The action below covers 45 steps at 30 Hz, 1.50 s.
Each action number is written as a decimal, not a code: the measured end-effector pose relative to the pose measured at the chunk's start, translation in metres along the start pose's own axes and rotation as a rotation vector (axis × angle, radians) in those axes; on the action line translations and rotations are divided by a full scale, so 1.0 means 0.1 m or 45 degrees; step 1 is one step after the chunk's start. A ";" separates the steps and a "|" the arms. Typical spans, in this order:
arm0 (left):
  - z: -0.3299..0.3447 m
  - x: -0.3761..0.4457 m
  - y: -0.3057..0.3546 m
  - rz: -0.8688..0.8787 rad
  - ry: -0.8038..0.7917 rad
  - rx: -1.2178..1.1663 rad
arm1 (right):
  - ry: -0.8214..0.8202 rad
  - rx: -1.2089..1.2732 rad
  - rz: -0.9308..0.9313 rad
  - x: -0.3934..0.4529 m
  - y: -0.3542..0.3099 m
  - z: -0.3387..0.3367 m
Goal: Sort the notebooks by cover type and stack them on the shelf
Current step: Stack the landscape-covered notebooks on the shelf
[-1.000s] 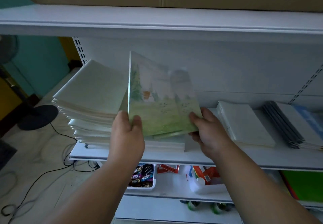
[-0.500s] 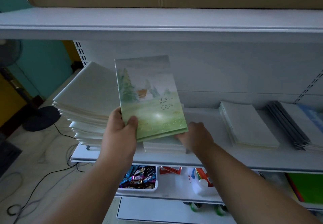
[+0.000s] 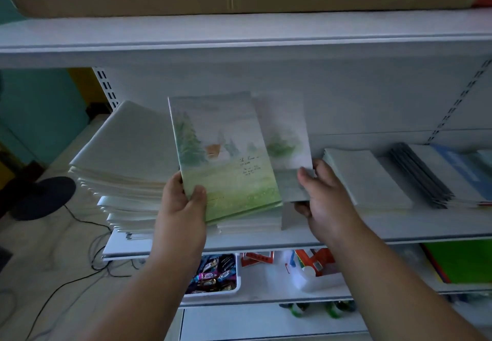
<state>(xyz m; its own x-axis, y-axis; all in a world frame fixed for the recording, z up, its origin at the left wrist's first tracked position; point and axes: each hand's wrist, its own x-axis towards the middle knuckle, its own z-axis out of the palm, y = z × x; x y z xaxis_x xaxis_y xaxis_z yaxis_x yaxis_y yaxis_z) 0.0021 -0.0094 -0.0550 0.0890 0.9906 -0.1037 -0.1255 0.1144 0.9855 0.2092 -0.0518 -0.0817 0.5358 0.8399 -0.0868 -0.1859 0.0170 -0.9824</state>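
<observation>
Two notebooks are being held up in front of the shelf point(image 3: 266, 242). The left hand point(image 3: 183, 207) is gripping the meadow-cover notebook point(image 3: 226, 159) by its lower left corner, thumb on the front; the right hand point(image 3: 323, 202) is pinching a paler notebook point(image 3: 288, 138) behind it, blurred. Four stacks are sitting on the shelf: a tall white stack point(image 3: 125, 165) at left, a low stack point(image 3: 250, 225) partly hidden by the held notebooks, a white stack point(image 3: 367, 178) at right, and a grey-edged stack point(image 3: 436, 175) beyond. A candy tray point(image 3: 215, 274) is sitting below.

I see the left hand point(image 3: 183, 207) gripping a green landscape-cover notebook point(image 3: 226, 159) upright over the shelf point(image 3: 399, 223), while the right hand point(image 3: 323, 202) holds a second notebook point(image 3: 286, 138) behind it.
</observation>
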 end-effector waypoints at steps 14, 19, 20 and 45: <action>1.07 -0.60 -0.29 0.079 -0.467 0.409 | 0.268 -0.252 -0.107 0.05 -0.54 -1.03; 2.13 -1.01 -0.58 0.139 -0.608 0.534 | 0.438 -0.359 -0.111 -0.12 -0.64 -2.19; 2.39 -1.12 -0.64 0.144 -0.629 0.548 | 0.453 -0.381 -0.082 -0.15 -0.68 -2.46; 6.72 -1.59 -1.60 -0.048 -0.778 0.853 | 0.373 -1.279 0.199 1.37 -1.34 -6.73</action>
<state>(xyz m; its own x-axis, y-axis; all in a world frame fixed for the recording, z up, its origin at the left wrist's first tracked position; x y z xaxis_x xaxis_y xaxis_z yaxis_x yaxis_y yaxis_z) 0.6724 -0.2353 -0.1060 0.6143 0.7528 -0.2364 0.4722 -0.1108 0.8745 0.8614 -0.3041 -0.0731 0.7675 0.6280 -0.1287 0.4252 -0.6490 -0.6309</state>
